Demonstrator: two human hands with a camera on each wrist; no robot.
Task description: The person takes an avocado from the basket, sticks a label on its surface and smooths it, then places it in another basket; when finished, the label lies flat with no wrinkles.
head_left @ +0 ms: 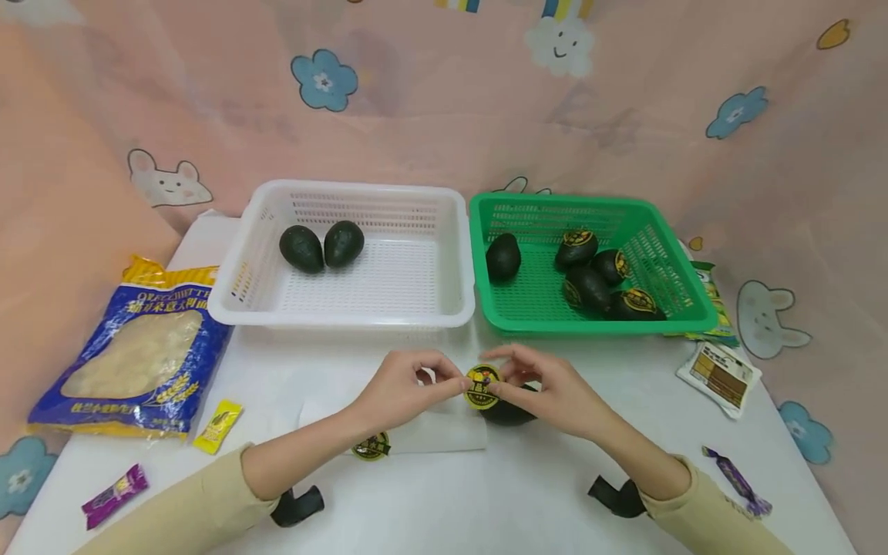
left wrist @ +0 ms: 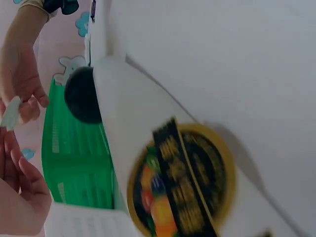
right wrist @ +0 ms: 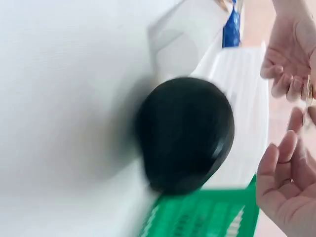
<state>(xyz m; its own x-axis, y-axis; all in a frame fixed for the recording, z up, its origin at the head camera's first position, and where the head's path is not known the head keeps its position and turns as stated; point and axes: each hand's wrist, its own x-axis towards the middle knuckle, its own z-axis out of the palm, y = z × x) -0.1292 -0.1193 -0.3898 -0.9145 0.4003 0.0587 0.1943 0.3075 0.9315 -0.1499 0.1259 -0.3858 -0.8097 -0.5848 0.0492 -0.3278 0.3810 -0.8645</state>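
Note:
A round black-and-gold sticker (head_left: 480,388) with a fruit picture is held up between the two hands. My left hand (head_left: 414,389) pinches its left edge between thumb and fingertips. From the other side, my right hand (head_left: 551,391) pinches it with the thumb on its face. The sticker's pale back (left wrist: 11,113) shows edge-on in the left wrist view. Just below and behind the right fingers lies a dark avocado (head_left: 506,412) on the table, filling the middle of the right wrist view. A white backing sheet (head_left: 444,433) under the left arm bears another round sticker (head_left: 371,447).
Two avocados lie in the white basket (head_left: 402,316) at the back. Beside it, the green basket (head_left: 527,324) holds several avocados, most with stickers. A blue pasta bag (head_left: 132,351) and small wrapped candies lie left; a white packet (head_left: 719,378) and a purple candy (head_left: 737,482) lie right.

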